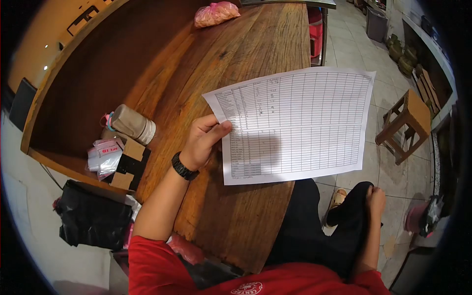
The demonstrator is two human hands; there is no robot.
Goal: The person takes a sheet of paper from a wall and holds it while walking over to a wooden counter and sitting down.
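Observation:
My left hand point(202, 142) pinches the left edge of a printed paper sheet point(314, 118), thumb on top and fingers behind. The sheet is held up above the wooden counter point(236, 221), slightly curved, its right part reaching past the counter's edge. It carries a table of rows and columns, with some handwritten marks in the upper left columns; the text is too small to read. A shadow falls across its lower left. My right hand point(376, 200) rests closed on my trouser leg at the knee; whatever its curled fingers may hold is hidden.
On the counter's left stand a jar-like container point(132, 123), plastic packets point(105, 155) and a black-and-brown box point(129, 164). A pink bag point(216, 14) lies at the far end. A black plastic bag point(93, 214) hangs at left. A wooden stool point(405, 125) stands on the tiled floor.

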